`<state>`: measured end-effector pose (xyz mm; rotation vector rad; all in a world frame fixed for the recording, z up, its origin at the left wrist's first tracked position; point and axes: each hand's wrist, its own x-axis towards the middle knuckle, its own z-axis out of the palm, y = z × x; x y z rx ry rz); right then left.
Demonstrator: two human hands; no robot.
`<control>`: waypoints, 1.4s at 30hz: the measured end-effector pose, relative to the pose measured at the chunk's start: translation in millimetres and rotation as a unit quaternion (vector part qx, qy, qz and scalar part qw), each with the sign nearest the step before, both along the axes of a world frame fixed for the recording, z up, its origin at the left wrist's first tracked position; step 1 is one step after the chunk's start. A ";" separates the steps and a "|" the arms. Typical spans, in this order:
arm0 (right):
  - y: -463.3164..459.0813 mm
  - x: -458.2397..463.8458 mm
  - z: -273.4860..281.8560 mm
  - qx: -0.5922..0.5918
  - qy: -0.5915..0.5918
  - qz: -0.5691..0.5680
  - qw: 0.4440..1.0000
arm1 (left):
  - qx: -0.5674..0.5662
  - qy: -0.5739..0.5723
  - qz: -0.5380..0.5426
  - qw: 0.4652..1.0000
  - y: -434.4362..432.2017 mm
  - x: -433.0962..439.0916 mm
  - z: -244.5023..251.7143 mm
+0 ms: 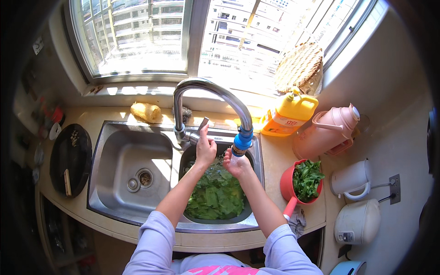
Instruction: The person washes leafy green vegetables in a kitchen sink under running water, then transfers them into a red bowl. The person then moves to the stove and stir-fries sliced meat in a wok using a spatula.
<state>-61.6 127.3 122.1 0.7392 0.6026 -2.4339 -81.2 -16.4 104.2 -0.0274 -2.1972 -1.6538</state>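
Note:
My left hand is raised at the lever of the chrome faucet, its fingers touching or very near it. Palm up with curled fingers, my right hand is under the blue filter nozzle, where water runs onto it. Below both hands, leafy greens lie in water in the right basin of the steel sink. To the right, a red long-handled dipper holds more cut greens.
The left basin has a drain with a strainer beside it. A dark round lid or board lies farther left. Behind the sink rests a loofah; at right stand a yellow detergent jug, a pink thermos and a white kettle.

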 end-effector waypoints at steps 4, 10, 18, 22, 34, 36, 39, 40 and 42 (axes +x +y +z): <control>-16.6 21.7 17.8 0.323 0.175 -0.066 0.928 | 0.404 -0.376 -0.103 0.828 65.2 35.5 -27.5; -11.4 49.8 37.4 0.695 0.508 0.025 0.508 | 0.368 -0.394 -0.290 0.790 79.1 19.6 -31.5; -4.0 44.9 14.8 0.383 0.258 0.080 0.883 | -0.675 -0.101 -0.183 0.707 -5.7 -21.6 31.1; -0.5 62.6 20.5 0.480 0.289 0.097 0.823 | -0.723 -0.151 -0.146 0.659 -31.4 -42.2 45.1; 12.4 113.8 23.7 0.675 0.541 0.191 0.464 | -0.558 -0.161 -0.450 0.678 23.9 115.1 42.5; 12.7 113.8 13.0 0.647 0.523 0.256 0.493 | -0.479 -0.270 -0.435 0.713 23.0 128.4 50.9; 18.4 116.3 -6.6 0.542 0.404 0.156 0.720 | -0.095 -0.159 -0.379 0.907 0.3 164.1 53.5; 17.8 117.2 -9.7 0.650 0.390 0.168 0.630 | -0.008 -0.192 -0.336 0.922 -5.7 177.3 52.3; 15.7 123.8 -4.4 0.712 0.456 0.272 0.459 | 0.072 -0.272 -0.256 0.925 -20.4 197.2 54.8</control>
